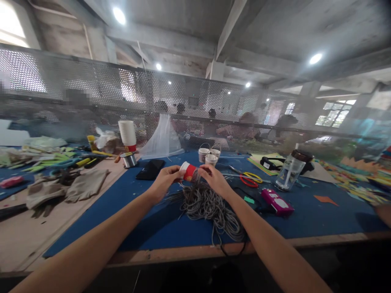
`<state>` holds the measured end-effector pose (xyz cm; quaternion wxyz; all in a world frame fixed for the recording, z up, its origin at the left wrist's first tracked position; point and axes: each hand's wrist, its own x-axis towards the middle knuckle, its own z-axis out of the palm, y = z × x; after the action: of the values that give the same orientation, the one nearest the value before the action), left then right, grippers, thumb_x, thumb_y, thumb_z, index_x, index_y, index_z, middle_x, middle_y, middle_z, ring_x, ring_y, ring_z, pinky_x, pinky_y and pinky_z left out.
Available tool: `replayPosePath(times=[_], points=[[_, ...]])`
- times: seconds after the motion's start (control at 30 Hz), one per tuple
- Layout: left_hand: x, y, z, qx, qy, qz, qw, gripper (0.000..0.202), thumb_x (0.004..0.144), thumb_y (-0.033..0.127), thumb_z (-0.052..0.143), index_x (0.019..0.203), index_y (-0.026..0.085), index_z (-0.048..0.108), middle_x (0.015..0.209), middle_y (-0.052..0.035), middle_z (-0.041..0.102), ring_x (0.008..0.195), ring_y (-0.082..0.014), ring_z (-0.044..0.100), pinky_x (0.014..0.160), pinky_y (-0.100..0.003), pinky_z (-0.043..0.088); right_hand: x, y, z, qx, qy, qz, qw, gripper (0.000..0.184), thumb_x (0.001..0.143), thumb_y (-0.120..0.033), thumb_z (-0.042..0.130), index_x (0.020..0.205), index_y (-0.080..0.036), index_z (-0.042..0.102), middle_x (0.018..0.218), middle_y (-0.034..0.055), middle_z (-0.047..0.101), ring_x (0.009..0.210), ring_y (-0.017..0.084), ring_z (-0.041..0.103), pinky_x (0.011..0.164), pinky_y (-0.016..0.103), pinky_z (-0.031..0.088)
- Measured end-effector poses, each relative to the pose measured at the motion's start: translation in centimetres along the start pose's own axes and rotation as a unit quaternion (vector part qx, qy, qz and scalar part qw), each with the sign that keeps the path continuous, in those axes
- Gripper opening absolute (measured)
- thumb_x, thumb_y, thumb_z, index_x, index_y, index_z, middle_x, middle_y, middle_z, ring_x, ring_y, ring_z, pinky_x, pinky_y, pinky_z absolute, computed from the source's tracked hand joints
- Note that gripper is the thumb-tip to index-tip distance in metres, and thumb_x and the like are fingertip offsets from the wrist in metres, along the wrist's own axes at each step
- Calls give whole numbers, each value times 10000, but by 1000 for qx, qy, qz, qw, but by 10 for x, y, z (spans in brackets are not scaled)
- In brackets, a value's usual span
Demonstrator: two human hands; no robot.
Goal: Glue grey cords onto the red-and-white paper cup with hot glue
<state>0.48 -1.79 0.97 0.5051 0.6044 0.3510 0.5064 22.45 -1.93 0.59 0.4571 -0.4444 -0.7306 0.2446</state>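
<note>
My left hand [165,178] holds a small red-and-white paper cup [188,170] on its side, above the blue mat [128,211]. My right hand [214,177] pinches grey cord at the cup's right end. A loose tangle of the same grey cord [210,207] lies on the mat just below both hands and trails over the table's front edge. Three small cups wrapped in cord [209,155] stand a little beyond my hands.
Red-and-yellow scissors [249,179], a pink box [276,201] and a clear bottle [288,171] lie to the right. A black phone [150,169], a wire spool [129,159] and stacked cups [127,134] sit left. Cloth scraps [61,187] cover the far left. A mesh screen [195,106] backs the table, with people behind it.
</note>
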Motion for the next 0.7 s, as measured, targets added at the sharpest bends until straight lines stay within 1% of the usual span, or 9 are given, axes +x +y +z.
replayPosePath(times=[0.1, 0.2, 0.3, 0.43, 0.53, 0.6, 0.7], points=[[1, -1, -1, -26, 10, -11, 1000, 294, 698, 400, 765, 861, 156, 746, 822, -48, 688, 738, -155, 582, 715, -272, 456, 0, 4, 4, 22, -36, 21, 999, 528, 837, -570, 628, 1190, -181, 581, 1132, 82, 677, 1000, 205, 644, 884, 318, 489], [1, 0, 0, -36, 13, -19, 999, 313, 684, 401, 777, 890, 167, 746, 829, -45, 688, 752, -159, 590, 709, -271, 465, 1, 6, 5, 28, -36, 19, 999, 538, 820, -565, 650, 1193, -184, 571, 1132, 82, 677, 1003, 210, 646, 889, 332, 493], [0, 2, 0, -40, 12, -28, 999, 341, 694, 430, 767, 922, 178, 737, 831, -37, 684, 755, -163, 593, 697, -274, 473, 0, 4, 4, 11, -26, 7, 1000, 538, 809, -558, 666, 1189, -188, 577, 1133, 80, 675, 1010, 212, 643, 902, 343, 489], [-1, 2, 0, -6, 16, -40, 999, 332, 728, 473, 731, 880, 178, 731, 773, -23, 668, 709, -151, 577, 653, -256, 449, -3, -1, 4, -7, -27, -20, 999, 551, 790, -531, 701, 1213, -200, 576, 1137, 68, 677, 1018, 205, 642, 908, 336, 485], [0, 1, -2, 23, 28, -50, 998, 321, 719, 478, 736, 838, 179, 729, 737, -14, 656, 662, -135, 549, 603, -237, 408, -5, -2, 4, -8, -28, -37, 999, 573, 770, -512, 730, 1232, -213, 572, 1160, 65, 672, 1044, 206, 639, 929, 336, 480], [1, 0, -3, 22, 37, -49, 998, 317, 714, 469, 741, 849, 182, 732, 742, -15, 656, 651, -130, 540, 593, -234, 395, -4, -2, 4, 4, -29, -41, 999, 565, 790, -504, 714, 1253, -219, 560, 1202, 70, 655, 1055, 203, 639, 931, 330, 483], [2, 0, -3, 3, 47, -37, 998, 308, 714, 451, 745, 864, 182, 736, 778, -22, 663, 675, -133, 545, 618, -238, 408, -3, -2, 3, 11, -11, -48, 999, 454, 867, -473, 634, 1235, -215, 569, 1217, 74, 647, 1026, 188, 647, 910, 316, 492]])
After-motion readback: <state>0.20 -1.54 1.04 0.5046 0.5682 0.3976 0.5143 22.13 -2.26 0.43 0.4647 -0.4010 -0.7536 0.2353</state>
